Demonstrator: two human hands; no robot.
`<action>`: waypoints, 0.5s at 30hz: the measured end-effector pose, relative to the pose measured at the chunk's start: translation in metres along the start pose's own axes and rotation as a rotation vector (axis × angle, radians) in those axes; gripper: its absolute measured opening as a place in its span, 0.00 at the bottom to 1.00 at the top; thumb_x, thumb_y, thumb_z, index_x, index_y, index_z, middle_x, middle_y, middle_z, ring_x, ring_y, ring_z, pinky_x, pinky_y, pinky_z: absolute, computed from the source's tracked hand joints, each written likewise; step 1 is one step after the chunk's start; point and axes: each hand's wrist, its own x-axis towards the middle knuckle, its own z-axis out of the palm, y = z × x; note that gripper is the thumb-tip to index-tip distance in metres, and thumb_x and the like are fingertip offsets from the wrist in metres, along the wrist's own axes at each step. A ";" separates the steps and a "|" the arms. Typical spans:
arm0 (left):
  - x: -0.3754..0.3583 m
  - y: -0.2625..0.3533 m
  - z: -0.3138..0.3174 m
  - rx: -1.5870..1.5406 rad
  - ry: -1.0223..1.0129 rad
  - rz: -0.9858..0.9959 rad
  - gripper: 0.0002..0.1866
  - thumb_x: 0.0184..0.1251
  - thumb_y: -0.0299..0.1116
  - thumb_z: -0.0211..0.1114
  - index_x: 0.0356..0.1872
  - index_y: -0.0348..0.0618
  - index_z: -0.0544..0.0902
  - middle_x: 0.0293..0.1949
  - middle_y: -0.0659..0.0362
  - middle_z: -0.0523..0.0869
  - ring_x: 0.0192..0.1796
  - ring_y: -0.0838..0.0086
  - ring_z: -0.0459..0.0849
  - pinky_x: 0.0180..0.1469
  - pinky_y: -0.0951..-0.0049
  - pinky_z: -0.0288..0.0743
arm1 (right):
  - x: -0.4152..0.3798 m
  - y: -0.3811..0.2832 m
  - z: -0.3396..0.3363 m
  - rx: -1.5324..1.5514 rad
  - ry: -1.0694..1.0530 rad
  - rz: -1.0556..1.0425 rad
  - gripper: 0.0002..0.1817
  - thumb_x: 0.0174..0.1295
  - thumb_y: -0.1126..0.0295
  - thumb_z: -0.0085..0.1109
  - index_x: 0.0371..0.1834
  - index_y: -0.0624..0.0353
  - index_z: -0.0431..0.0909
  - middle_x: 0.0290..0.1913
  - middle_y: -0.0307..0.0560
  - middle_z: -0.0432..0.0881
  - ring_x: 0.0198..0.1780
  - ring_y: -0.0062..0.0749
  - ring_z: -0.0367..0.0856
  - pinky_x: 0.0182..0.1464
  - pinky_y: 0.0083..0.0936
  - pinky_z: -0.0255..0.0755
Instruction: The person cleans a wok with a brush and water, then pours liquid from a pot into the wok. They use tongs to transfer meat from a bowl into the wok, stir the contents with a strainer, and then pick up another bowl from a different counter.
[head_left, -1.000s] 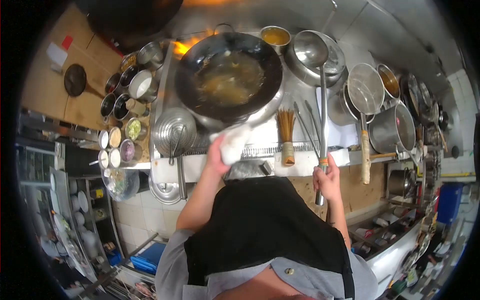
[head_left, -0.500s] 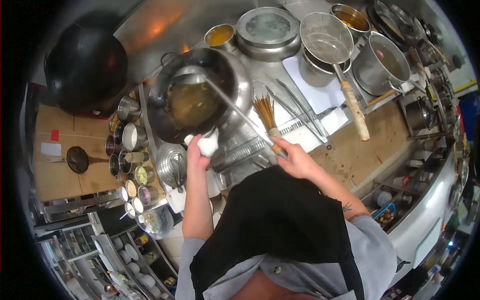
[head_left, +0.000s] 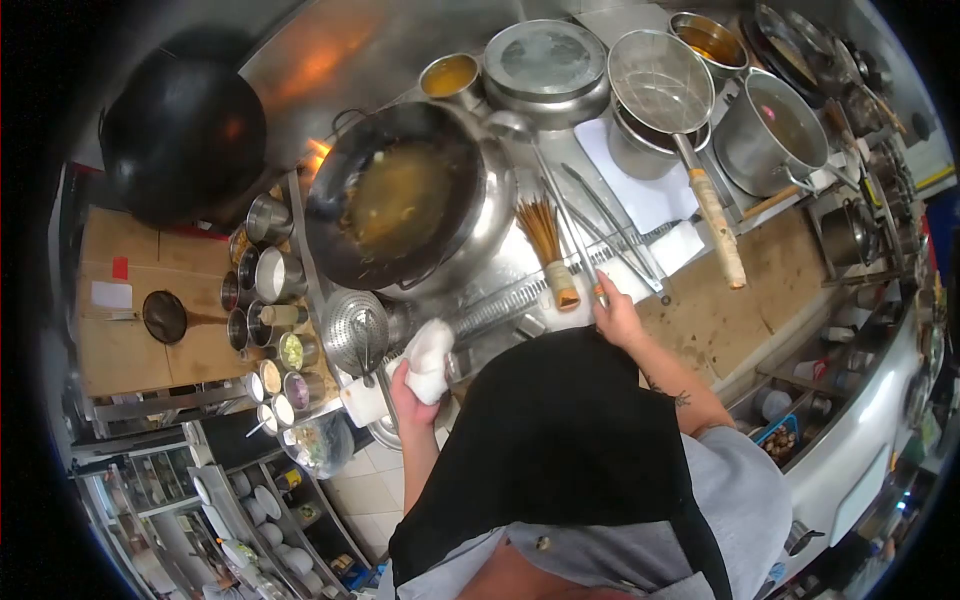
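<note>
Broth with small bits in it fills the bottom of a dark wok (head_left: 450,150) on the stove. My left hand (head_left: 412,400) grips a white cloth (head_left: 431,360), just below the wok and apart from its near handle. My right hand (head_left: 617,312) is closed on the handle end of a long metal ladle (head_left: 512,126), whose bowl is right of the wok, near the lidded pot. A bamboo brush (head_left: 542,235) lies between the wok and the ladle's handle. The perforated skimmer (head_left: 356,330) rests left of the cloth.
Flame (head_left: 317,152) shows at the wok's far left edge. Steel seasoning containers (head_left: 280,275) stand on the left. A lidded pot (head_left: 545,65), a mesh strainer (head_left: 660,85) over a pot, tongs (head_left: 625,235) and a large stockpot (head_left: 770,135) are at the back and right.
The ladle has left the wok and swung right. My left hand has drawn down from the wok's handle with the cloth. My right hand has shifted right.
</note>
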 end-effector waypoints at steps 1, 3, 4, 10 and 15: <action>0.001 -0.002 -0.003 0.024 -0.014 -0.001 0.30 0.75 0.45 0.46 0.71 0.34 0.63 0.63 0.41 0.76 0.56 0.47 0.82 0.53 0.52 0.81 | 0.000 -0.004 0.000 0.031 -0.004 0.016 0.35 0.61 0.72 0.57 0.75 0.55 0.61 0.30 0.65 0.82 0.28 0.55 0.81 0.39 0.41 0.76; 0.004 -0.005 -0.010 0.069 -0.047 -0.002 0.29 0.76 0.42 0.45 0.71 0.32 0.63 0.64 0.43 0.76 0.61 0.50 0.80 0.60 0.51 0.78 | 0.002 -0.014 -0.003 0.089 -0.010 0.044 0.35 0.61 0.72 0.58 0.74 0.57 0.61 0.30 0.65 0.82 0.29 0.56 0.81 0.40 0.42 0.76; 0.006 -0.006 -0.005 0.085 -0.030 0.009 0.29 0.76 0.41 0.45 0.70 0.30 0.64 0.64 0.44 0.76 0.62 0.52 0.79 0.64 0.53 0.75 | 0.006 -0.017 -0.004 0.057 0.027 0.007 0.35 0.61 0.72 0.57 0.74 0.59 0.61 0.31 0.65 0.82 0.29 0.57 0.81 0.40 0.43 0.76; 0.006 -0.010 0.012 0.073 -0.055 -0.037 0.26 0.74 0.34 0.51 0.68 0.29 0.65 0.62 0.44 0.78 0.62 0.53 0.80 0.65 0.55 0.75 | 0.079 -0.067 -0.021 -0.087 0.323 -0.283 0.32 0.61 0.74 0.53 0.71 0.68 0.60 0.40 0.70 0.83 0.42 0.63 0.83 0.47 0.45 0.76; 0.017 -0.023 0.011 0.257 -0.069 0.050 0.27 0.70 0.29 0.58 0.68 0.31 0.66 0.61 0.45 0.78 0.61 0.55 0.81 0.64 0.57 0.76 | 0.185 -0.150 -0.042 -0.261 0.399 -0.192 0.19 0.59 0.78 0.50 0.53 0.73 0.68 0.39 0.69 0.84 0.39 0.59 0.85 0.43 0.44 0.79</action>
